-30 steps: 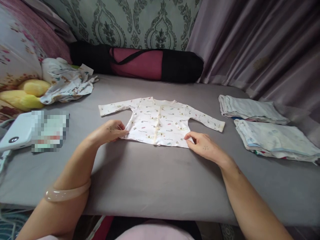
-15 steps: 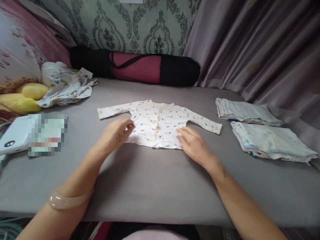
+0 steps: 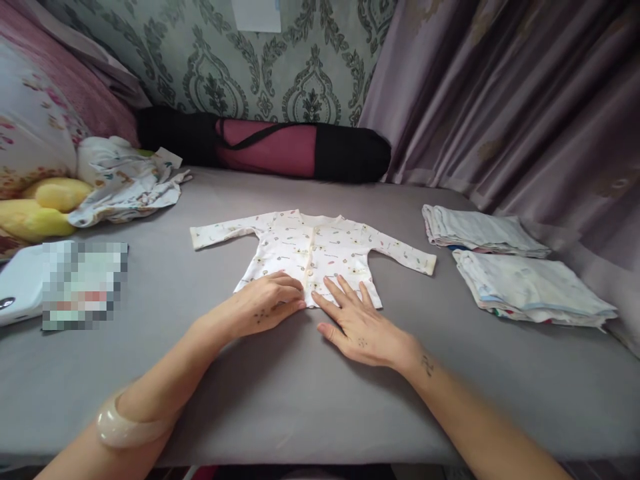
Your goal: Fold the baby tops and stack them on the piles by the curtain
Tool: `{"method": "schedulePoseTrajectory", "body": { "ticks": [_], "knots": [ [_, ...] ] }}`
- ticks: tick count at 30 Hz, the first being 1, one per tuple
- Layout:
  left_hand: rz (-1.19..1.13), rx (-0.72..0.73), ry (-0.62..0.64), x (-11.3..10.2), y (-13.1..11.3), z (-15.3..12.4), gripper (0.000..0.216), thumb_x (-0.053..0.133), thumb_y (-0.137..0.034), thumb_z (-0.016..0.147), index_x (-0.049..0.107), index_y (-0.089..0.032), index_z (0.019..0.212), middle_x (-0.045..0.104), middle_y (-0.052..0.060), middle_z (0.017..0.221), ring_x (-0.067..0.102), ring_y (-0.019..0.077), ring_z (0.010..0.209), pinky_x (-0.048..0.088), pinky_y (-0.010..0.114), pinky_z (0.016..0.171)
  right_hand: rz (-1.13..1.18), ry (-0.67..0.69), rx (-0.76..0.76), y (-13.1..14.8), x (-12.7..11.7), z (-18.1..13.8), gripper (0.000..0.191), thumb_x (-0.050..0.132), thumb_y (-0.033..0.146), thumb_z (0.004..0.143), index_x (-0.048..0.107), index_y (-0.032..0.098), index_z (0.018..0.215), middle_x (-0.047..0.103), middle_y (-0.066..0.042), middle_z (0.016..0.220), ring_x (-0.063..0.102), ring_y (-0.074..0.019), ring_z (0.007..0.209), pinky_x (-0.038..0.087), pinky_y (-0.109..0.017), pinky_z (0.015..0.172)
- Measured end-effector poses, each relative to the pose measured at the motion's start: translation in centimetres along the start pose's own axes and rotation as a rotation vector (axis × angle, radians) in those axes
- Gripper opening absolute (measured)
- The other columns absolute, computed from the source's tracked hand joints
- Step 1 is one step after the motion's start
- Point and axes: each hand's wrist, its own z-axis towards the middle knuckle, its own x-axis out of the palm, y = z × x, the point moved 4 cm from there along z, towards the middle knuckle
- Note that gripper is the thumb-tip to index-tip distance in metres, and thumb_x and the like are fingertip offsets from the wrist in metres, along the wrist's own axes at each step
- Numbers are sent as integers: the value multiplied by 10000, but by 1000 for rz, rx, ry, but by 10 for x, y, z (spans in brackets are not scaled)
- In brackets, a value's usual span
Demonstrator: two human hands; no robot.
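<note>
A small white long-sleeved baby shirt (image 3: 280, 250) with a tiny print lies spread face up, its neckline away from me and both sleeves stretched out sideways. A pale buttoned placket runs down its middle. My left hand (image 3: 265, 303) has thumb and fingers pinched together on the bottom hem beside the placket, a bangle on its forearm. Just to the right, my right hand (image 3: 353, 320) rests flat with fingers spread over the lower front panel. Part of the hem is hidden under my hands.
Two stacks of folded cloths, a rear one (image 3: 485, 230) and a nearer one (image 3: 535, 287), lie on the right of the grey sheet (image 3: 280, 407). A white device (image 3: 30, 280), a blurred packet (image 3: 87, 287) and crumpled clothing (image 3: 130, 187) are left. A long black-and-red bag (image 3: 270, 150) lies behind.
My left hand has moved right and down from the shirt's side to the hem near the placket. My right hand has shifted inward and spread flat on the fabric.
</note>
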Motion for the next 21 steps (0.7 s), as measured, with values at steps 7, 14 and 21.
{"method": "schedulePoseTrajectory", "body": {
  "ticks": [7,14,21],
  "knots": [
    [110,-84,-66,16,1,7,425,329,-376,1028,556,-197,1341,474,123,1477,411,264,1383,400,424,1106,160,-26,-214,3,-13,-2,538,219,491,1036,417,273,1486,371,-27,1563,268,-193,1468,175,-434,1219],
    [182,-159,99,29,19,5,501,253,-447,1033,427,-273,1469,332,58,1581,265,270,1470,265,495,1190,-55,-189,157,-44,-3,18,677,221,515,1017,193,116,1563,82,-116,1634,24,-228,1511,48,-500,1224],
    [168,-83,21,12,12,7,436,308,-412,1024,581,-234,1313,585,79,1389,489,251,1335,409,417,1101,-73,-78,131,-27,-1,3,691,222,554,1005,249,136,1554,125,-127,1629,46,-263,1508,23,-527,1217]
  ]
}}
